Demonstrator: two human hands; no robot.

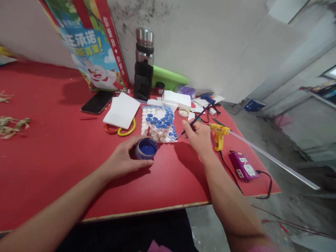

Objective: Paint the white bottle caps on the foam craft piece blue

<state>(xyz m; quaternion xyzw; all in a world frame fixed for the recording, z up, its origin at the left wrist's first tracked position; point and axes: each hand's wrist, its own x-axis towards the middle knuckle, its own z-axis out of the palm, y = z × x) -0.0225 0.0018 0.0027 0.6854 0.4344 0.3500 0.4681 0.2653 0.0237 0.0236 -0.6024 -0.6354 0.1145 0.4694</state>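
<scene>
My left hand point(127, 156) is wrapped round a small jar of blue paint point(147, 149) at the front of the red table. In my right hand point(198, 135) is a thin dark paintbrush point(195, 119), pinched between the fingers. The brush tip meets the lower right corner of a square panel point(159, 125). Small round curled pieces cover much of this panel, some blue and some white. Blue ones form a curved band and also run down the right side. The jar stands just below the panel's lower left edge.
Scissors point(127, 130) lie partly under white paper sheets point(122, 110), with a phone point(97, 102) behind. A bottle point(144, 66) and printed bag point(97, 52) stand at the back. A yellow glue gun point(219, 134) and purple power box point(243, 166) are beside my right forearm.
</scene>
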